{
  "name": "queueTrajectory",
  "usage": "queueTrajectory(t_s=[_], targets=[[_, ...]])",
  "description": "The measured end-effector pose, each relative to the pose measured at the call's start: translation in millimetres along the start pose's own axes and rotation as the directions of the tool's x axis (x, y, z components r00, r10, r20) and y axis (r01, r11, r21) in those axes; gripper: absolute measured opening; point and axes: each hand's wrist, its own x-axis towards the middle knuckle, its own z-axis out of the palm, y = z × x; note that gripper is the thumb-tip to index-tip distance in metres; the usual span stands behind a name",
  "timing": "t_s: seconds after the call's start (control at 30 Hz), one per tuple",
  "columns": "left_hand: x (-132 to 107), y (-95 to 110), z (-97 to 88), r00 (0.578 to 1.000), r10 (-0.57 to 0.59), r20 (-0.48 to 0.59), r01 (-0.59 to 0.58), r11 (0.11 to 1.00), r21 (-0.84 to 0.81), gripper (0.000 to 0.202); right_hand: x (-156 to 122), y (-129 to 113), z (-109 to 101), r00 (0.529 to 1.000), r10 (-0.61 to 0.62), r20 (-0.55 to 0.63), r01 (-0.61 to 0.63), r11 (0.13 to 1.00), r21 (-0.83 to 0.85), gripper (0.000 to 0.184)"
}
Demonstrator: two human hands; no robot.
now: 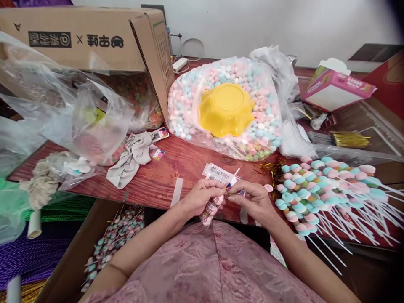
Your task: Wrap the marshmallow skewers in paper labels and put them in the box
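Note:
In front of my body, my left hand [200, 197] is closed around the upper end of a marshmallow skewer in a clear printed bag [211, 211]. The bag hangs tilted below my fingers. My right hand [254, 198] pinches at the gathered neck of this bag, its fingertips close to my left thumb. What lies between the right fingertips is too small to make out. Just beyond my hands lie flat printed packaging bags [217, 171] on the table. To the right is a pile of marshmallow skewers [328, 189] on white sticks.
A yellow bowl [225, 109] sits upside down on a big bag of marshmallows [186, 105]. A cardboard box [78, 38] stands at back left, a grey cloth [131, 158] before it. Gold twist ties [350, 139] lie right. Bagged skewers [116, 235] fill a box below.

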Motion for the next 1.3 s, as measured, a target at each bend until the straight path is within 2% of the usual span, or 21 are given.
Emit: queueTrajectory(t_s=[0.07,0.13,0.23,0.3,0.33,0.4,0.47,0.57,0.73,0.9,0.97,1.13,1.3], targets=[[-1,0,0.0,1.000,0.016,-0.018,-0.016,1.000,-0.020,0.028,-5,4,3,0.980,0.192,-0.045,-0.178,0.960,0.216,0.014],[-2,0,0.9,0.999,0.027,-0.039,-0.028,0.999,-0.018,0.027,-11,11,7,0.938,0.344,-0.040,-0.305,0.876,0.374,0.020],[-2,-1,4.2,0.998,0.021,-0.052,-0.021,1.000,0.001,0.027,-19,20,9,0.898,0.439,0.021,-0.407,0.812,0.419,0.023],[-2,-3,6.6,0.997,0.033,-0.071,-0.032,0.999,0.019,0.028,-26,21,5,0.907,0.421,-0.004,-0.393,0.848,0.357,0.020],[-2,-4,7.7,0.995,0.045,-0.090,-0.043,0.999,0.027,0.028,-29,19,2,0.919,0.392,-0.055,-0.357,0.881,0.312,0.017],[-1,-8,10.0,0.989,0.060,-0.133,-0.056,0.998,0.033,0.028,-34,12,-4,0.939,0.279,-0.202,-0.240,0.951,0.195,0.010],[1,-13,13.3,0.985,0.062,-0.158,-0.056,0.997,0.045,0.028,-36,3,-7,0.951,0.116,-0.287,-0.106,0.993,0.049,0.007],[4,-20,20.4,0.983,0.110,-0.150,-0.093,0.989,0.117,0.024,-31,-3,0,0.970,-0.039,-0.240,0.009,0.992,-0.126,0.023],[0,-24,24.8,0.964,0.203,-0.174,-0.166,0.965,0.204,0.025,-21,7,13,0.993,0.035,-0.114,-0.049,0.992,-0.120,0.030],[-9,-25,15.2,0.990,0.083,-0.115,-0.059,0.978,0.201,0.032,-21,12,14,0.993,0.108,-0.050,-0.112,0.990,-0.087,0.030],[-9,-26,12.9,0.990,0.085,-0.114,-0.061,0.977,0.204,0.035,-21,11,15,0.992,0.115,-0.055,-0.120,0.988,-0.098,0.030],[-4,-29,13.4,0.971,0.205,-0.123,-0.167,0.950,0.262,0.033,-18,10,15,0.996,0.078,-0.044,-0.086,0.967,-0.241,0.030],[1,-35,12.1,0.956,0.247,-0.161,-0.193,0.937,0.291,0.029,-15,9,16,1.000,0.013,-0.004,-0.014,0.934,-0.357,0.031]])
